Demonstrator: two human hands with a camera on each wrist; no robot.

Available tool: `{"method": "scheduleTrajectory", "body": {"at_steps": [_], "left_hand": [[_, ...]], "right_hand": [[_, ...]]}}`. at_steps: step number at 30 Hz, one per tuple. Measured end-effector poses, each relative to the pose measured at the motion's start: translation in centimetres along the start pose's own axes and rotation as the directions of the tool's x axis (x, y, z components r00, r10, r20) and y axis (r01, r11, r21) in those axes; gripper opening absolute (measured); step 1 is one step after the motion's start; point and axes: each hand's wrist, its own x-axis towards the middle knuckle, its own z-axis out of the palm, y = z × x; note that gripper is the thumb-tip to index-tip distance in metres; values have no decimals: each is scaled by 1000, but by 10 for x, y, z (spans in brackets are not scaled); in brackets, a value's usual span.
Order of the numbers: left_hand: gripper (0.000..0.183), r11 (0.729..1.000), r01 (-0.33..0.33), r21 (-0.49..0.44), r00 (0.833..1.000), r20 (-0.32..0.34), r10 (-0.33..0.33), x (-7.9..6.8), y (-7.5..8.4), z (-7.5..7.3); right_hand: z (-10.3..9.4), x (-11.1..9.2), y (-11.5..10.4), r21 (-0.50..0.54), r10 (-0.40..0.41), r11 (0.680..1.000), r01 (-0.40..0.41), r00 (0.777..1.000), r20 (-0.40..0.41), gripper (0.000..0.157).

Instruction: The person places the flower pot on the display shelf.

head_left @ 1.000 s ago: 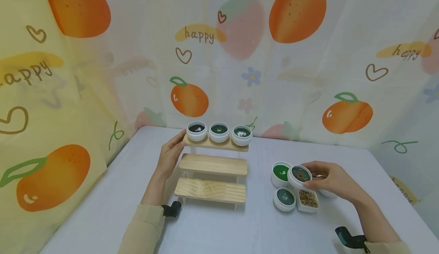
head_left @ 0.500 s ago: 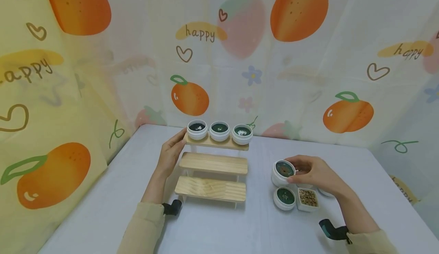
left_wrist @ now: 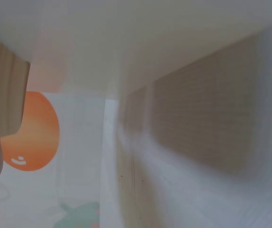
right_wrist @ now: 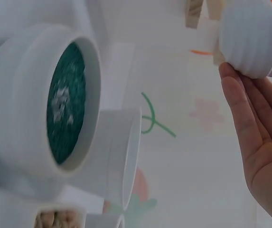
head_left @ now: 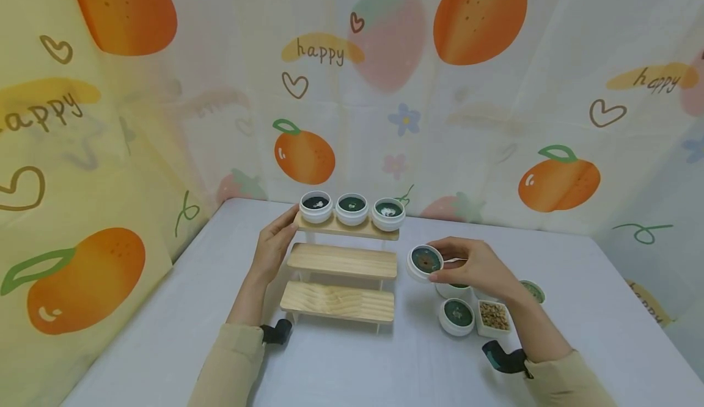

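My left hand (head_left: 273, 248) grips the left end of the top shelf of a three-tier wooden stand (head_left: 343, 260), thumb in front. Three white pots, the left one (head_left: 315, 216) among them, line that shelf and hold dark green contents with pale centres. Between my right hand's (head_left: 475, 266) thumb and fingers is a round white pot (head_left: 412, 271), dark green inside with a brown middle. It is raised just right of the middle shelf; in the right wrist view, the pot's (right_wrist: 249, 38) white side shows. The left wrist view catches the shelf's wooden end (left_wrist: 5, 90).
Below my right hand stand a partly covered white pot (head_left: 444, 291), a pot with dark green contents (head_left: 456, 327) and a square dish of tan pebbles (head_left: 494, 316). Another green-filled pot (head_left: 533, 289) shows behind my right forearm. A fruit-print cloth (head_left: 467, 120) hangs behind the white table (head_left: 330, 370).
My right hand has carried the pot leftward, from over the other pots to beside the stand. The green-filled pot at the right has come into view. My left hand stays put.
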Motion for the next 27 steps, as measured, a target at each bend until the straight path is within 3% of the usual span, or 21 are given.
{"method": "scheduleTrajectory", "body": {"at_steps": [22,27], "left_hand": [[52,1000,2,-12,1000,4,-2,0,-1,1],[51,1000,6,-17,1000,2,-6,-1,0,1]], "right_hand": [[53,30,-35,88,-95,991,98,995,-45,54],[67,36,-43,123,-68,989,77,995,-75,54]]}}
